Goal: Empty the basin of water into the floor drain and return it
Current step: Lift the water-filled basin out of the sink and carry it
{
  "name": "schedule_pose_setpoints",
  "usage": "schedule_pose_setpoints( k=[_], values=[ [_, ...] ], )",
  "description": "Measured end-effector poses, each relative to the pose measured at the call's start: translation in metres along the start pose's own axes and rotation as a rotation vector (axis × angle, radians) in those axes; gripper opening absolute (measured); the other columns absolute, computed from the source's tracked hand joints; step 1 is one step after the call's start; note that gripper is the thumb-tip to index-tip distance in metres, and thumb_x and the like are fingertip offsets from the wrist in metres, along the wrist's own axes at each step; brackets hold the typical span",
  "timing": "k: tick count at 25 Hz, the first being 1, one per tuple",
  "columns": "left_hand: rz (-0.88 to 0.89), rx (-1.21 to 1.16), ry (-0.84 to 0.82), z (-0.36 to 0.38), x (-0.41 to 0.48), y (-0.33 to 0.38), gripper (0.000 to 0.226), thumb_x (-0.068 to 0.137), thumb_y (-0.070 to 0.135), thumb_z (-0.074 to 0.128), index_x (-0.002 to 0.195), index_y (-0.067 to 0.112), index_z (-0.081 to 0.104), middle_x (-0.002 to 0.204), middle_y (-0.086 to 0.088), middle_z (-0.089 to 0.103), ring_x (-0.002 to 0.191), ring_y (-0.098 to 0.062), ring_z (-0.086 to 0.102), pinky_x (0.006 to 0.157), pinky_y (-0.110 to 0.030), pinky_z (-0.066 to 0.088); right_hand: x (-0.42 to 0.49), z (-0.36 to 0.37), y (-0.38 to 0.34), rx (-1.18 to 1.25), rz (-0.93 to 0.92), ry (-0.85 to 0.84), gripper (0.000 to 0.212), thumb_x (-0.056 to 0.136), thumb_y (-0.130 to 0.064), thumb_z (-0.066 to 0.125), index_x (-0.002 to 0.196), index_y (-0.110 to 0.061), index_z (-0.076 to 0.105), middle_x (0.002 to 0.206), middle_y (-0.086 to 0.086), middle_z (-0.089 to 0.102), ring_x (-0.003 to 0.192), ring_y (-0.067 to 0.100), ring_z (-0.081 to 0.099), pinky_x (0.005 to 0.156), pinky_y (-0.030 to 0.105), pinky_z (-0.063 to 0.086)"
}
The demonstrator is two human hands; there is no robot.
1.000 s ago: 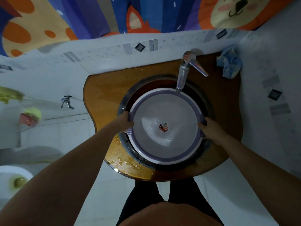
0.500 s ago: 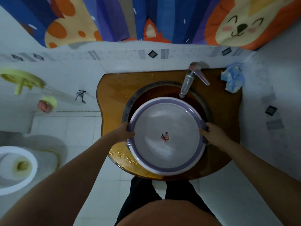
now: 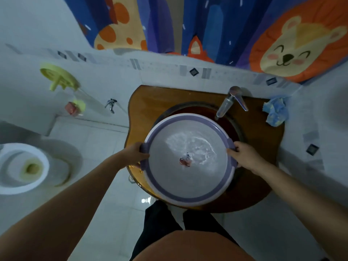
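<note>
Head view, both hands gripping basin [image 3: 190,196] rim, rippling water [image 3: 190,147] inside

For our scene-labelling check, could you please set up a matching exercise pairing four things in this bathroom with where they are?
Things:
1. basin
2. blue cloth
3. toilet
4. tap

Places:
A. on the floor at far left
B. crumpled on the counter's back right corner
C. held by both hands above the sink
D. at the sink's back edge, spout pointing over the bowl

Pairs: 1-C, 2-B, 3-A, 4-D
</note>
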State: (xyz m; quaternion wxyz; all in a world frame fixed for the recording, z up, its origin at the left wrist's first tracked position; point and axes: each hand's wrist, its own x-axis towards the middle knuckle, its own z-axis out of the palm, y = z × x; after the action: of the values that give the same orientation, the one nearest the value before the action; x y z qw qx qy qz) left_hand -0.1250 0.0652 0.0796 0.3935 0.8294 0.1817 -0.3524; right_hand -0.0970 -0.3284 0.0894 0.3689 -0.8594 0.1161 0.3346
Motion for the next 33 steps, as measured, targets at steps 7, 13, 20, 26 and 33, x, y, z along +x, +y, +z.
schedule_pose_setpoints(
  k=[7, 13, 20, 26, 33],
  values=[
    [-0.041, -0.288, 0.173, -0.016, -0.065, -0.046, 0.027, 0.085, 0.008, 0.066, 0.109, 0.006, 0.056, 0.101, -0.019, 0.066, 0.083, -0.033, 0.071, 0.062, -0.041, 0.062, 0.002, 0.014, -0.066, -0.1, -0.139, -0.054, 0.019, 0.098, -0.027, 0.056, 0.108, -0.011, 0.06, 0.103, 0.005, 0.066, 0.09, 0.02, 0.064, 0.064, 0.037, 0.057],
    [-0.042, -0.376, 0.249, -0.058, -0.103, -0.105, 0.024, 0.086, 0.008, 0.063, 0.107, 0.003, 0.053, 0.104, -0.019, 0.06, 0.089, -0.033, 0.068, 0.067, -0.046, 0.062, -0.006, 0.069, -0.129, -0.228, -0.255, -0.07, 0.022, 0.098, -0.027, 0.057, 0.105, -0.007, 0.063, 0.1, 0.014, 0.069, 0.089, 0.029, 0.066, 0.083, 0.052, 0.056],
    [-0.061, -0.441, 0.277, -0.124, -0.127, -0.202, 0.028, 0.086, 0.005, 0.061, 0.111, -0.003, 0.051, 0.11, -0.026, 0.058, 0.093, -0.038, 0.067, 0.07, -0.051, 0.061, -0.013, 0.165, -0.208, -0.256, -0.292, -0.143, 0.026, 0.098, -0.031, 0.057, 0.104, -0.006, 0.062, 0.098, 0.017, 0.069, 0.09, 0.036, 0.066, 0.083, 0.055, 0.056],
    [-0.096, -0.459, 0.307, -0.18, -0.135, -0.275, 0.028, 0.086, 0.007, 0.062, 0.111, -0.002, 0.053, 0.11, -0.026, 0.06, 0.091, -0.036, 0.067, 0.071, -0.047, 0.061, -0.002, 0.243, -0.268, -0.235, -0.291, -0.186, 0.021, 0.097, -0.028, 0.058, 0.096, -0.008, 0.063, 0.095, 0.014, 0.071, 0.083, 0.026, 0.068, 0.072, 0.041, 0.057],
    [-0.176, -0.533, 0.352, -0.22, -0.122, -0.325, 0.028, 0.085, 0.007, 0.062, 0.111, 0.0, 0.054, 0.096, -0.02, 0.062, 0.075, -0.027, 0.068, 0.057, -0.03, 0.06, 0.032, 0.302, -0.317, -0.269, -0.339, -0.238, 0.034, 0.098, -0.028, 0.058, 0.103, 0.006, 0.06, 0.098, 0.025, 0.068, 0.092, 0.04, 0.066, 0.085, 0.054, 0.056]
  ],
)
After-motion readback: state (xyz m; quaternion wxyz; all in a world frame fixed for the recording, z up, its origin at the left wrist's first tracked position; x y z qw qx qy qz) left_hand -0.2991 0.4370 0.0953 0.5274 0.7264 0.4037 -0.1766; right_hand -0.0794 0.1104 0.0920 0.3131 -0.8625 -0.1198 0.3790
